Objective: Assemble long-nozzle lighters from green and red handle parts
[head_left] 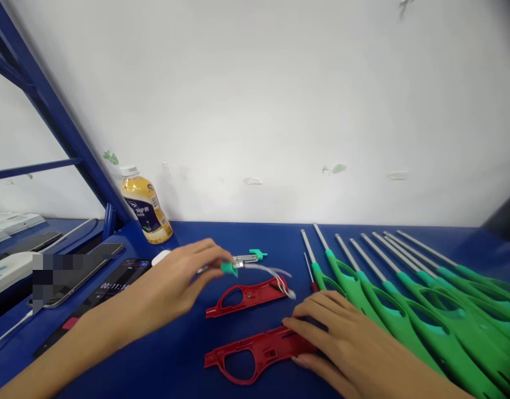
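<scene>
My left hand (pixel 176 282) pinches a small green plastic piece (pixel 229 269) with a metal fitting and thin clear tubing (pixel 263 267) trailing to the right. Below it lies one red lighter shell half (pixel 255 295), the tubing's end hanging over its right end. Nearer to me, my right hand (pixel 342 338) has its fingers and thumb closed around the right end of another red lighter shell half (pixel 261 352), inner side up. Just behind the left fingertips sits a second green piece (pixel 258 254) beside a small metal part.
Several green long-necked lighters (pixel 408 318) lie side by side on the right. A screwdriver (pixel 311 277) is next to them. At left are a phone showing a timer (pixel 113 285), another dark phone (pixel 86 277), and a yellow drink bottle (pixel 147 205) near the white wall.
</scene>
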Demonstrator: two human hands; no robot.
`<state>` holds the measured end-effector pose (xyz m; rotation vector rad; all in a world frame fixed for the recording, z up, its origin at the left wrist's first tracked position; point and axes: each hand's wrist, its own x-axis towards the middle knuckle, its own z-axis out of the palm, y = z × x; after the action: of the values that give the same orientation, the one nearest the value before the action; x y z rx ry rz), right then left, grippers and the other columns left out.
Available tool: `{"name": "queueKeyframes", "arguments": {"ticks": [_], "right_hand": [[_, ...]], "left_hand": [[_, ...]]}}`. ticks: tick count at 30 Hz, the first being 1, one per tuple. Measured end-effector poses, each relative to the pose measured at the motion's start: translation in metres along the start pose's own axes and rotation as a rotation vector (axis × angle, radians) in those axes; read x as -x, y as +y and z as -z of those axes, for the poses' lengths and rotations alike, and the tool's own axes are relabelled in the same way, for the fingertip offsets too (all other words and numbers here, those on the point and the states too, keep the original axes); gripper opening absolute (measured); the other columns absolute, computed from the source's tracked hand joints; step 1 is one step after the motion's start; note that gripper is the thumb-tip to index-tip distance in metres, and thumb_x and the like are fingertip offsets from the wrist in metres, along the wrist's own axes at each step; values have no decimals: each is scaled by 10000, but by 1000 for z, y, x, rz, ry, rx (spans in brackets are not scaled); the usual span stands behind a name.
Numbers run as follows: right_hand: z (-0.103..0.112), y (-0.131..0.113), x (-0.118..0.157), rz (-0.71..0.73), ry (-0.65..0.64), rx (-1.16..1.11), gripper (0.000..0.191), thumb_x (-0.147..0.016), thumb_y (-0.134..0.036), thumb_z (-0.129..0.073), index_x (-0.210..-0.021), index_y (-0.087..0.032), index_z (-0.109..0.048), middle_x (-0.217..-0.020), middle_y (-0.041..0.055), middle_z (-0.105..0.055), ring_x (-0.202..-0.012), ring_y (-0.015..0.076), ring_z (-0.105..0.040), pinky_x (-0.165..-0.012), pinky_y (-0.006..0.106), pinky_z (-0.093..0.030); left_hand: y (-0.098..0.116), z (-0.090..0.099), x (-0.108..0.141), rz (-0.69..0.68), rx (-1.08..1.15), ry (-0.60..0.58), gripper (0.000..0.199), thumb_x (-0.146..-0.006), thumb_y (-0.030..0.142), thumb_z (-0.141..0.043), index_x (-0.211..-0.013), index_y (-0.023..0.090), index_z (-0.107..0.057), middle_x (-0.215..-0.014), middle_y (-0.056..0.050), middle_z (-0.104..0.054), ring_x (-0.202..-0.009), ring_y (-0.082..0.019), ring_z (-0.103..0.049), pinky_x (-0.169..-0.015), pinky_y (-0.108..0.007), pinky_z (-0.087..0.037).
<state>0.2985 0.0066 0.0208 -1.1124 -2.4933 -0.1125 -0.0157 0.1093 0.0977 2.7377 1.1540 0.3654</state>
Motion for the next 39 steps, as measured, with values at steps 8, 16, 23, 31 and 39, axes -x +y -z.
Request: {"name": "queueKeyframes", "arguments": {"ticks": [8, 16, 23, 31, 39], "right_hand": [[-12, 12, 2, 139, 121, 138, 449, -1187, -383, -305, -1248, -246, -728, -1084, 35, -824, -959, 242, -781, -829, 444, -612], [-25, 27, 19, 151, 171, 103, 353, -1132, -360, -490, -1433, -276, -654, -1192, 35, -811, -1071, 282, -761, -939, 446, -602], [-25, 25, 22, 126, 180, 68, 382, -1110, -362, -547, -1469, -286, -649, -1207, 35, -812, -1081, 293, -768, -949, 456, -613], [-20, 17, 14, 120, 139, 147, 368, -1172, -393, -376, -1350, -276, -677, -1172, 29, -820, -1049, 264, -771, -932, 446, -591], [-18, 18, 13, 147, 113, 186, 355, -1163, -370, -392, -1321, -262, -691, -1175, 50, -814, -1050, 285, -767, -934, 469, -594]], "left_hand": [[13, -10, 42, 59, 336, -231, 221, -1035, 214, -691, -1143, 392, -767, -1237, 72, -783, -1150, -141, -757, -935, -180, -583], [9, -16, 60, 31, 221, -291, 412, -1020, 186, -682, -1297, 490, -706, -1276, 97, -779, -1145, -134, -777, -965, -176, -603], [13, -54, 98, 91, 27, -38, 416, -1076, 302, -617, -1449, 485, -639, -1432, 48, -706, -1283, -186, -724, -1099, -243, -583], [25, -67, 87, 215, 300, 23, 201, -1106, 346, -573, -1206, 380, -745, -1182, 7, -713, -998, -152, -740, -882, -222, -616], [22, -55, 79, 295, 414, -109, 202, -1123, 324, -527, -1187, 397, -705, -1247, 52, -684, -1118, -145, -695, -1013, -241, -542]]}}
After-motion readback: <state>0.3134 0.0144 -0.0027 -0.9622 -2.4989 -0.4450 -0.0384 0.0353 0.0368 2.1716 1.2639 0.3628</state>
